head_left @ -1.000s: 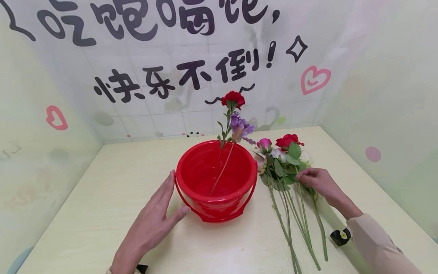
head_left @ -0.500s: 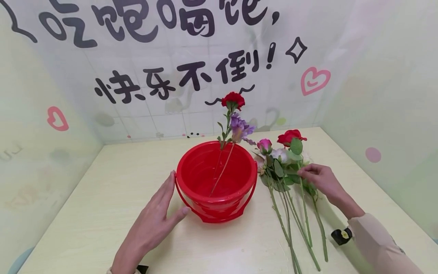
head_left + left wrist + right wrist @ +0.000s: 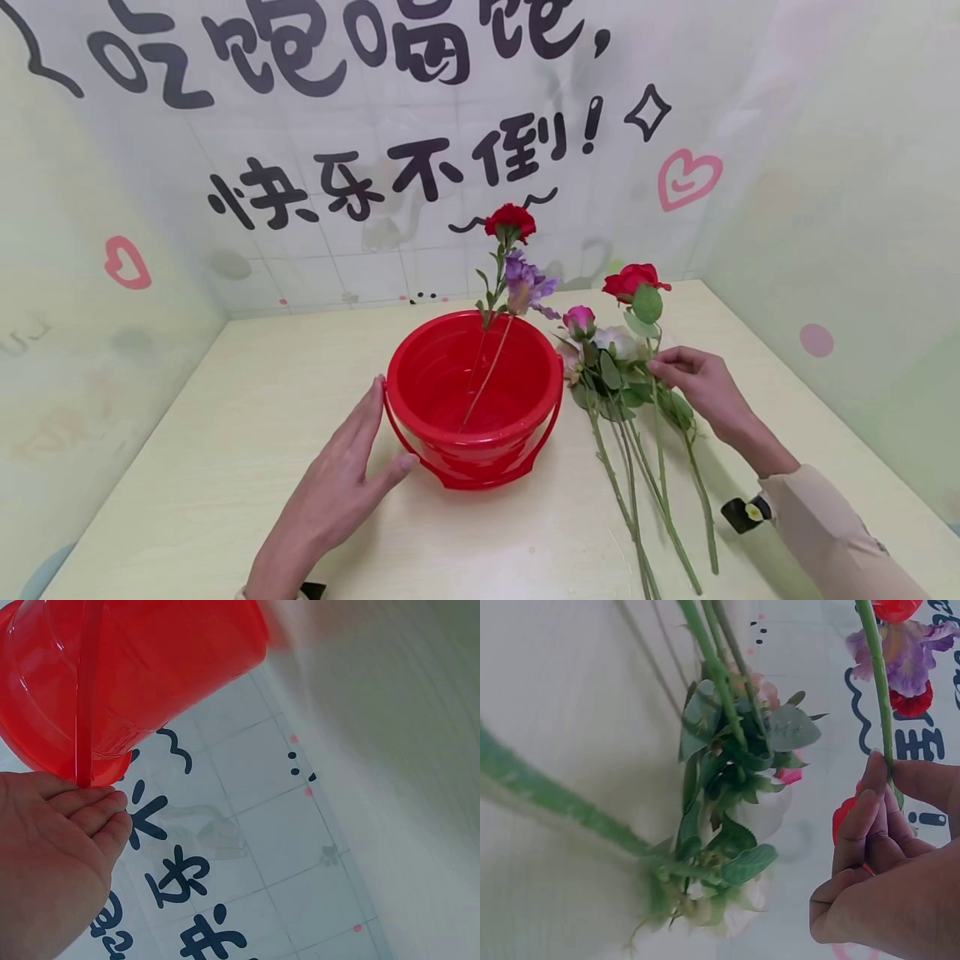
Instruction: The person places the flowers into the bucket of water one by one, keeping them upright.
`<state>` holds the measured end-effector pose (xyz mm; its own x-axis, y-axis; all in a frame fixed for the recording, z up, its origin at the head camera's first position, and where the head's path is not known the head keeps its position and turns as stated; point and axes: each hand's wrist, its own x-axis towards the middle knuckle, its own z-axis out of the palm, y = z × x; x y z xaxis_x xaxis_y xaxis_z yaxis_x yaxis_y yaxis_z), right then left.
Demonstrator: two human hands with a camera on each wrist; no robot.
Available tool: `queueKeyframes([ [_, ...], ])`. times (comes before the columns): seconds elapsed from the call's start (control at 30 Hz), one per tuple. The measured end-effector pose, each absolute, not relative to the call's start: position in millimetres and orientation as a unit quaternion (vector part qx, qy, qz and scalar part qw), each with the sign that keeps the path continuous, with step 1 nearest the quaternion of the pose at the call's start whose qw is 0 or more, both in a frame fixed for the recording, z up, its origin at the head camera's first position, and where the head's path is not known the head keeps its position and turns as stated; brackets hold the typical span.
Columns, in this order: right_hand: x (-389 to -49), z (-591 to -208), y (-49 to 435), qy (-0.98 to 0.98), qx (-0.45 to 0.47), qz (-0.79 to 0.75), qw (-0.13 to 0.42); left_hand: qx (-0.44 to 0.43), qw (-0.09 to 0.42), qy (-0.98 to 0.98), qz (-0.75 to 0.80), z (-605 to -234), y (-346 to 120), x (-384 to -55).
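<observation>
A red bucket (image 3: 476,462) stands upright in the middle of the table, its handle folded down at the front. My left hand (image 3: 326,492) is spread at its left side, straight fingertips right at the rim; in the left wrist view the fingers (image 3: 94,806) meet the bucket by the handle. Inside the bucket lean a red carnation (image 3: 512,221) and a purple flower (image 3: 528,279). Between thumb and fingertips, my right hand (image 3: 705,387) pinches a red rose (image 3: 633,282) by its green stem (image 3: 877,667), raised above the other flowers.
Right of the bucket lies a bunch with a pink rosebud (image 3: 579,321), whitish blooms (image 3: 617,340) and several long stems (image 3: 636,542) pointing toward me. Behind the table (image 3: 262,400) rises a wall (image 3: 315,275) with black lettering; side walls stand left and right.
My right hand has risen slightly with the red rose, lifting its bloom and stem away from the bunch. The left hand and the bucket have stayed in place.
</observation>
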<state>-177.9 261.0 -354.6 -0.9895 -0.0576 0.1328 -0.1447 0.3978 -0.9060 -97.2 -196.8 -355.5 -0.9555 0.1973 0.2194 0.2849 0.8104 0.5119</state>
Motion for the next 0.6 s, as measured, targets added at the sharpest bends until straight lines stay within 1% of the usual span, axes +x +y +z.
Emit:
queueKeyframes([
  [0.27, -177, -343, 251, -0.819, 0.075, 0.566, 0.056, -0.134, 0.092, -0.946, -0.28, -357, -197, -98],
  [0.6, -178, -327, 236, -0.793, 0.102, 0.595, 0.082, -0.129, 0.093, -0.947, -0.28, -357, -195, -97],
])
